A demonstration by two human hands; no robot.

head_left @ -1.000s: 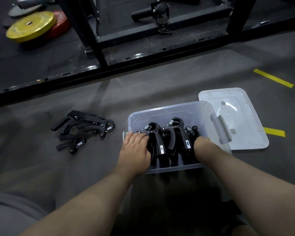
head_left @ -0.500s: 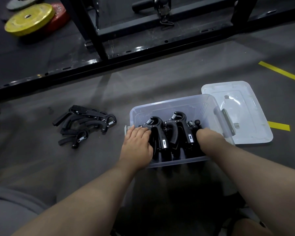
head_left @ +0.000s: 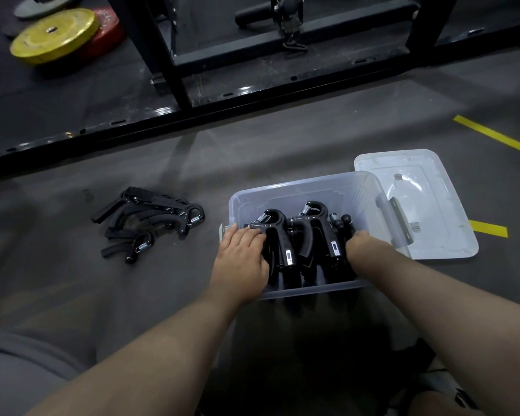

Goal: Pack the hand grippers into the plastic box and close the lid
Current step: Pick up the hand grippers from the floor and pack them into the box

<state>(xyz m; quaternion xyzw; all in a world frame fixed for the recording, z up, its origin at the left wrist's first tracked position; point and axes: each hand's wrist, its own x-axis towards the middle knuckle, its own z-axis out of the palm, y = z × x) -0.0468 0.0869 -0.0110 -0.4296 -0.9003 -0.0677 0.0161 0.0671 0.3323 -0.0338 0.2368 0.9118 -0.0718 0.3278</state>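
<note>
Over the last second little has shifted: both hands stay down in the plastic box (head_left: 309, 187) on the floor, the left hand (head_left: 240, 255) with fingers laid flat over the packed hand grippers (head_left: 300, 235), gripping nothing; the right hand (head_left: 361, 246) hides its fingers, so I cannot tell. They seem to be settling the row; a loose pile of grippers (head_left: 150, 220) waits left of the box, and the lid (head_left: 433, 235) lies off at its right side.

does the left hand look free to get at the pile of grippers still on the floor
Probably yes. The left hand is in the plastic box, resting on packed grippers, and the loose pile lies on open floor to its left with nothing between them. It would only need to lift out over the box's low wall.
</note>
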